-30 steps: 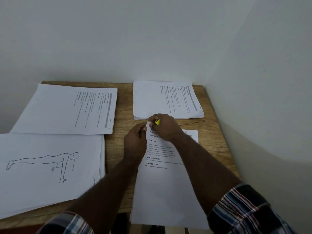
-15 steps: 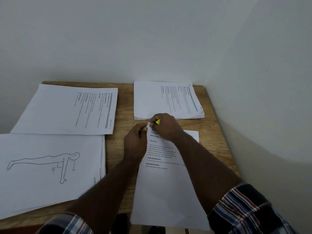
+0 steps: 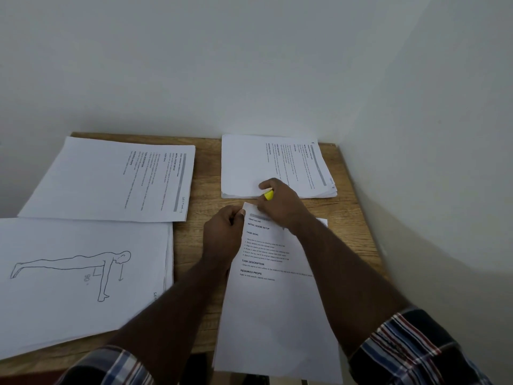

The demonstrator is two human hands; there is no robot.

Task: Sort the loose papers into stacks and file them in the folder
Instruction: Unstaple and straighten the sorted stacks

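A printed sheet (image 3: 277, 309) lies in front of me on the wooden table (image 3: 206, 187), its near end hanging over the table's edge. My left hand (image 3: 222, 237) pinches its top left corner. My right hand (image 3: 280, 202) rests at the sheet's top edge with fingers curled round a small yellow object (image 3: 268, 195), most of which is hidden. Three paper stacks lie around: a text stack (image 3: 274, 165) at the back right, a text stack (image 3: 111, 179) at the back left, and a stack (image 3: 77, 276) topped by a push-up drawing at the near left. No folder is in view.
White walls close the table in at the back and on the right (image 3: 416, 162). Bare wood shows between the stacks in the middle. My plaid sleeves (image 3: 410, 348) fill the bottom corners of the view.
Both hands stay at the top of the sheet. The yellow object has hardly shifted. The stacks have not moved.
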